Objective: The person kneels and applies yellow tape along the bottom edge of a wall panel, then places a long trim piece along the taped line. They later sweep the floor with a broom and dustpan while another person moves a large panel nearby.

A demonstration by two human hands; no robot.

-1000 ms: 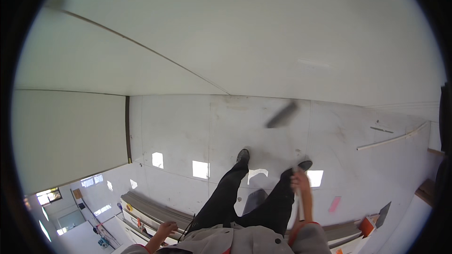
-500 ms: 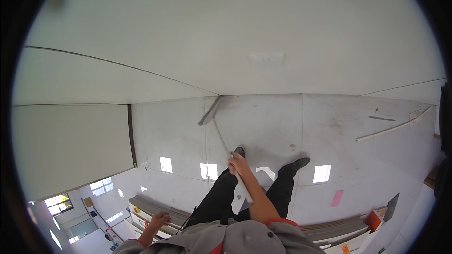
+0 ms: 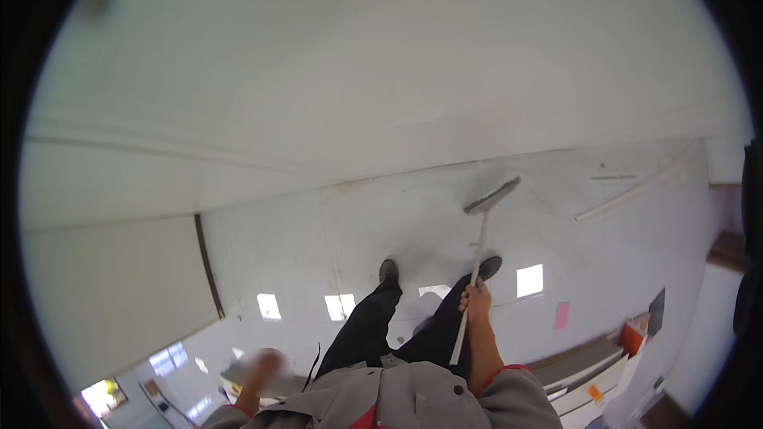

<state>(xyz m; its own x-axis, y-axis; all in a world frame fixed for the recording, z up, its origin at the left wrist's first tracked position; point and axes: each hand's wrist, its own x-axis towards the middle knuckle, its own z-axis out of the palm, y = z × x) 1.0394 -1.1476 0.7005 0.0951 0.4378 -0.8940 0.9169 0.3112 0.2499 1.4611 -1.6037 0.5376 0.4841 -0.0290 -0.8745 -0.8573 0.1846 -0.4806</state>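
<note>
My right hand (image 3: 475, 300) is closed around the pale handle of a long broom (image 3: 482, 248), in front of my right leg. The broom's head (image 3: 493, 197), with dark bristles, rests on the light floor (image 3: 381, 222) a short way out from the wall's base. The handle's upper end comes down past my fist toward my jacket. My left hand (image 3: 269, 365) hangs out at my left side, away from the broom; it is smeared by motion, so its fingers cannot be read.
A long pale strip (image 3: 616, 200) and a short thin piece (image 3: 613, 178) lie on the floor at right. A pink sheet (image 3: 562, 315) lies nearer. A large white wall (image 3: 381, 63) rises ahead; a pale panel with a dark edge (image 3: 210, 266) stands left. Stacked boards (image 3: 572, 359) sit behind me at right.
The broom has swung from the left to the right across the floor, its head leaving the wall's corner. My right hand moved right with it. My view has tilted and my feet have shifted.
</note>
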